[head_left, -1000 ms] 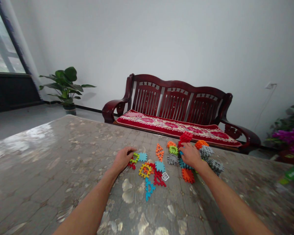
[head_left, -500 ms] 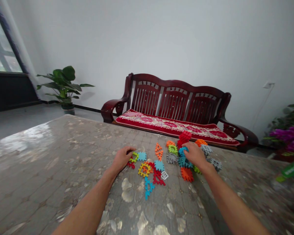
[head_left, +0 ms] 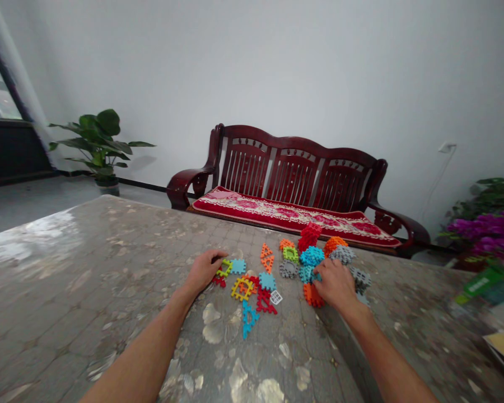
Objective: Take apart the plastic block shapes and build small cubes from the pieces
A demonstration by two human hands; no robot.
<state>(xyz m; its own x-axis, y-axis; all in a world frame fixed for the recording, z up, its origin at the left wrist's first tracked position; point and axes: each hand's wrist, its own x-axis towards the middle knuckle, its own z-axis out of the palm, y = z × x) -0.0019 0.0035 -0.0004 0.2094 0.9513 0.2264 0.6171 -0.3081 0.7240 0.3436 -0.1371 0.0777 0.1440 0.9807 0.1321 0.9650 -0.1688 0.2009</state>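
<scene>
My left hand (head_left: 202, 271) rests on the table at the left end of the loose toy pieces, fingers loosely apart, beside a yellow-green notched frame piece (head_left: 224, 269) and a red piece (head_left: 219, 281). A light-blue notched square (head_left: 238, 266) lies just past its fingertips. My right hand (head_left: 336, 282) has its fingers bent onto blue interlocking building tiles (head_left: 306, 273) at the near side of a stack; its fingertips are partly hidden. More blue tiles (head_left: 312, 256) are stacked behind, and an orange stack (head_left: 313, 295) sits in front of the hand.
Between the hands lie a yellow frame (head_left: 242, 289), a blue triangle (head_left: 249, 319), a white window piece (head_left: 276, 297) and orange triangles (head_left: 266, 258). Red (head_left: 309, 237), orange (head_left: 335, 244) and grey stacks (head_left: 343, 254) stand behind. A wooden bench (head_left: 294, 173) is beyond the table.
My right hand has come nearer and lower, off the top of the blue stack to its near side, uncovering the upper blue tiles. The left hand stays about where it was. The view has shifted slightly.
</scene>
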